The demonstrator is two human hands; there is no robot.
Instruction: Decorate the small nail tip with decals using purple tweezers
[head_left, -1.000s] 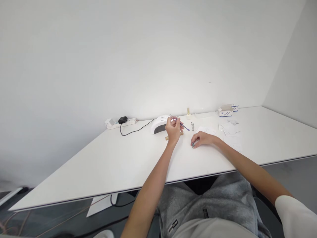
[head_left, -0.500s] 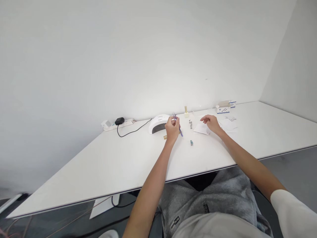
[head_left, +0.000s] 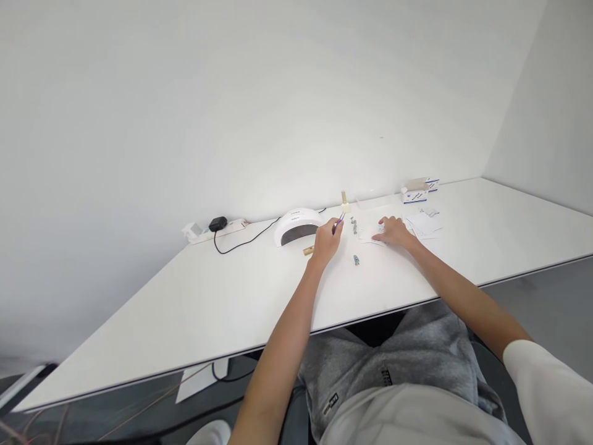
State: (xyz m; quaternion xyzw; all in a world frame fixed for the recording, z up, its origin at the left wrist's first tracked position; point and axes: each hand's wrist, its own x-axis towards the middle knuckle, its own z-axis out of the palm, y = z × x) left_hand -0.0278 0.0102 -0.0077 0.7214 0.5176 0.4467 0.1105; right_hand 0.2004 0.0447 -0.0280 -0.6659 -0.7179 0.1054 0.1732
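My left hand (head_left: 327,240) is closed in a pinch on a thin purple tool (head_left: 340,219) whose tip points up and right. It hovers just in front of a white dome-shaped lamp (head_left: 296,226). My right hand (head_left: 393,230) lies flat, fingers spread, on a white sheet of paper (head_left: 373,234). A small blue-grey item (head_left: 356,259) lies on the table (head_left: 222,303) between the two hands. A small wooden block (head_left: 308,250) sits by my left wrist.
A small bottle (head_left: 344,202) and a little metal piece (head_left: 354,225) stand behind the hands. More papers (head_left: 424,224) and small white-and-blue boxes (head_left: 414,193) lie at the right rear. A power strip (head_left: 217,227) with a black plug and cable sits by the wall.
My right hand let go of the small blue-grey item, moved back and right, and settled flat on the paper. My left hand turned the purple tool so that its tip points up.
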